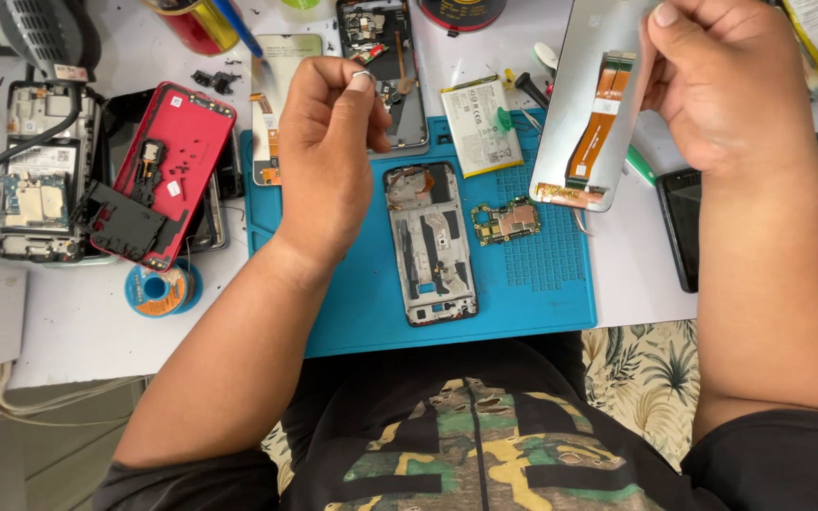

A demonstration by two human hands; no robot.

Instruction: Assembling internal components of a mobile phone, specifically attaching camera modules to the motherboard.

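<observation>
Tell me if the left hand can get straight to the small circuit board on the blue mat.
Probably yes. The left hand hovers over the blue mat, pinching only something small, and the circuit board lies uncovered beside the phone frame. The display panel in the right hand is raised above it, not blocking.

Below the left hand [328,156], which pinches a small silver part, the blue mat [352,303] lies bare toward the near edge, giving open passage, while a stripped phone frame [430,244] and a small circuit board [506,221] block the mat just to its right. Left of that grip, a red phone back [177,161] and a solder spool [161,290] crowd the table. Under the right hand [726,85], holding a display panel [587,114], a dark phone [682,227] sits in the way.
</observation>
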